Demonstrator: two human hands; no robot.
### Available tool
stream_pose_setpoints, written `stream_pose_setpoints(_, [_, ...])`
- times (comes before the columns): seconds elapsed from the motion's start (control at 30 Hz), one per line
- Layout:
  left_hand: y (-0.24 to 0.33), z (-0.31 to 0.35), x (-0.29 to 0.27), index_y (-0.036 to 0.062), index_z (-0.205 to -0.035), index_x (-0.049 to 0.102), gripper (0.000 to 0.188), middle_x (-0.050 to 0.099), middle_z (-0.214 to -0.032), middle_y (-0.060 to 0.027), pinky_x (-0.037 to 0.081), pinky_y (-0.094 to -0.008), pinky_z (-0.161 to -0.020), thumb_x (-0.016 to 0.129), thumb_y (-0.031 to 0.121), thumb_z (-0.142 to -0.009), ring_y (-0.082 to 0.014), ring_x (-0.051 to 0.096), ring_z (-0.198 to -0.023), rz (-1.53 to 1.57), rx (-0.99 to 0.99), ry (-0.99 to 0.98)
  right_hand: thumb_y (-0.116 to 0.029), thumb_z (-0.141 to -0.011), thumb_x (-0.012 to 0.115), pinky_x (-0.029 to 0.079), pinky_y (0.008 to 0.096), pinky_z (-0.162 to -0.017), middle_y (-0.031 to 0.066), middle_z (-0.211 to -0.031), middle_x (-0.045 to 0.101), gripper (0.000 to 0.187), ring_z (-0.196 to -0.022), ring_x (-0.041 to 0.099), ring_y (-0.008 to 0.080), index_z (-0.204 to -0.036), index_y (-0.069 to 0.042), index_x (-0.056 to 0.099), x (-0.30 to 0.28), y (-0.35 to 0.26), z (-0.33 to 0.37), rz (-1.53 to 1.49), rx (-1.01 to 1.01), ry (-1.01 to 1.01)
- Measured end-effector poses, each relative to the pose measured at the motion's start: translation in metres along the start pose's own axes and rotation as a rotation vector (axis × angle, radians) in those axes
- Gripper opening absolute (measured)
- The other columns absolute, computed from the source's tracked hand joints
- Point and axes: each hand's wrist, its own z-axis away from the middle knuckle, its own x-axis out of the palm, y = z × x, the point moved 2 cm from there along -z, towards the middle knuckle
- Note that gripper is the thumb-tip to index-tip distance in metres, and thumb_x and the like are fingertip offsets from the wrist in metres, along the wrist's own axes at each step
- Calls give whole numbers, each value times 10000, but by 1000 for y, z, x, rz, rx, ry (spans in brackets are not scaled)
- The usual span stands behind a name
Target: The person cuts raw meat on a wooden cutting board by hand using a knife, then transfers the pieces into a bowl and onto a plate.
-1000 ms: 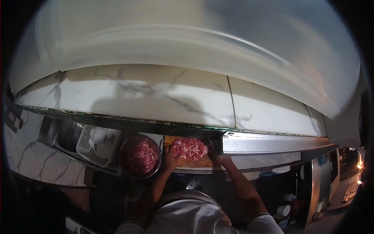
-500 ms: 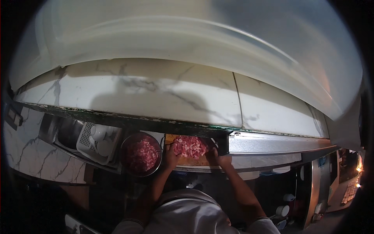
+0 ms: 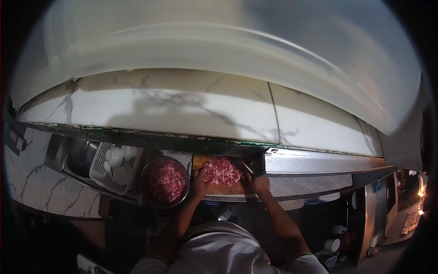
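Note:
A heap of chopped raw meat (image 3: pixel 221 171) lies on a wooden cutting board (image 3: pixel 199 160) on the counter in front of me. My left hand (image 3: pixel 200 181) rests against the left side of the heap; its fingers are too small and dark to make out. Over the board's right end is my right hand (image 3: pixel 253 182), closed around something narrow and dark with a bright edge, whose kind I cannot make out. Just left of the board stands a round metal bowl (image 3: pixel 145 195), with more chopped meat (image 3: pixel 167 181) inside it.
Left of the bowl, a white perforated basket (image 3: pixel 101 160) with white cups and bowls sits beside a metal sink (image 3: pixel 80 157). A marble-patterned ledge (image 3: pixel 182 107) runs above the counter's back. A long metal strip (image 3: pixel 319 163) borders the right side. Large translucent plastic (image 3: pixel 205 45) fills the top.
My right hand has shifted slightly left, nearer the meat heap. The left hand stays almost where it was, and the bowl has not moved.

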Motion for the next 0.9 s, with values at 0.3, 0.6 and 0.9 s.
stream_pose_setpoints(0.3, [-2,3,10,64,-1529,537,909,552,-1469,-233,489,-472,-1143,946,61,-717,-448,555,-1366,70,-25,10,-555,-1087,532,587,609,-702,241,-861,764,616,-829,762,480,-1560,-160,553,-37,-16,8,-102,135,-90])
stream_pose_setpoints(0.6, [16,-14,-4,77,-1519,544,915,541,-1432,-214,493,-481,-1128,963,87,-706,-437,565,-1332,-19,-73,-59,-349,-1034,656,572,631,-799,299,-1030,745,508,-921,737,517,-1500,-158,596,-18,-42,22,-251,168,131])
stream_pose_setpoints(0.9, [51,-22,-15,51,-1541,523,908,543,-1397,-225,516,-493,-1075,946,73,-737,-440,574,-1309,-3,-11,-82,-317,-1018,680,560,645,-888,334,-1244,708,521,-1052,711,550,-1482,-101,580,-13,-37,42,-33,118,394])
